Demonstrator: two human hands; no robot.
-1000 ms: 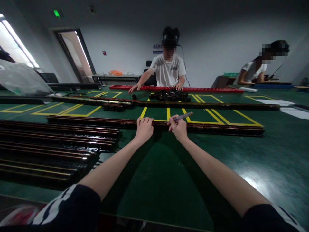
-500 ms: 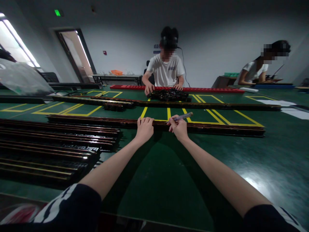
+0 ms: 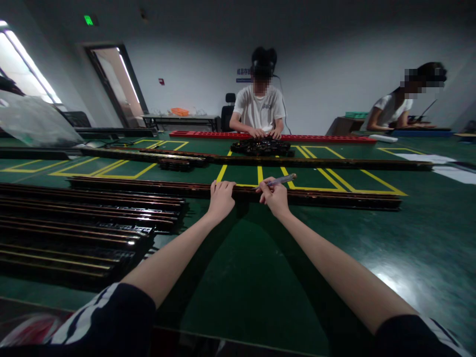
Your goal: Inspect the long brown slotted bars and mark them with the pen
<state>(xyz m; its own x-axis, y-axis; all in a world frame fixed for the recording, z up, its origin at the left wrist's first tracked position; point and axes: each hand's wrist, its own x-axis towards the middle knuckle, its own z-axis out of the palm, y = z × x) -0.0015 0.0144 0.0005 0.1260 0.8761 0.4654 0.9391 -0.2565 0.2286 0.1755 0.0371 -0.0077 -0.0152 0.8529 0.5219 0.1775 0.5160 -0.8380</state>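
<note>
A long dark rail [image 3: 334,199] with shiny brownish edges lies across the green table in front of me. My left hand [image 3: 222,199] grips it near its middle, fingers curled over the far edge; the thumb is hidden. My right hand [image 3: 274,194] is closed around a clear-barrelled pen [image 3: 282,179], with its brownish end pointing up to the right. The pen's other end is down by the rail, and I cannot tell whether it touches. Part of my right hand overlaps the rail.
Several similar dark rails [image 3: 89,218] are stacked at left. Beyond the yellow tape outlines, another long rail [image 3: 334,163] crosses the table. Opposite, a co-worker [image 3: 260,109] has both hands at a pile of black parts [image 3: 260,147] before a red slotted bar [image 3: 320,138]. Another person sits far right.
The rail has slid slightly left, and my left hand has shifted a little with it. My right hand stays nearly in place with the pen. The co-worker's hands have come together behind the black parts.
</note>
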